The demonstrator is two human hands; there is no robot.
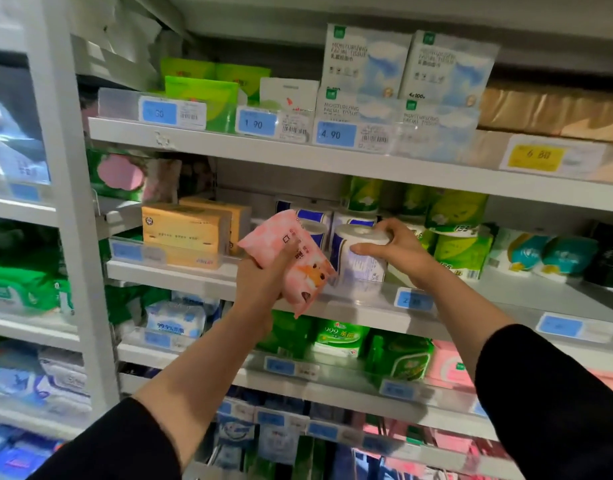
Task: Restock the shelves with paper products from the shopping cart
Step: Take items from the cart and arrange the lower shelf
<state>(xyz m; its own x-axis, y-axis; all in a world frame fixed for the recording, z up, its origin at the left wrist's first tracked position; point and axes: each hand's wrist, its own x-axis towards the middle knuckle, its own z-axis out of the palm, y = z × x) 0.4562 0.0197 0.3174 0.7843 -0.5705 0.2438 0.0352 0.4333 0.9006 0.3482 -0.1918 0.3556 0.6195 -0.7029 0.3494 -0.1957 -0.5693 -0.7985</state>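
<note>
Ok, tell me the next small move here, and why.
Probably settle the toilet roll down onto the middle shelf and let go. The right hand grips it at the front, among the other rolls. The left hand holds a pink tissue pack that is not yet placed, so freeing the right hand likely comes first.
</note>
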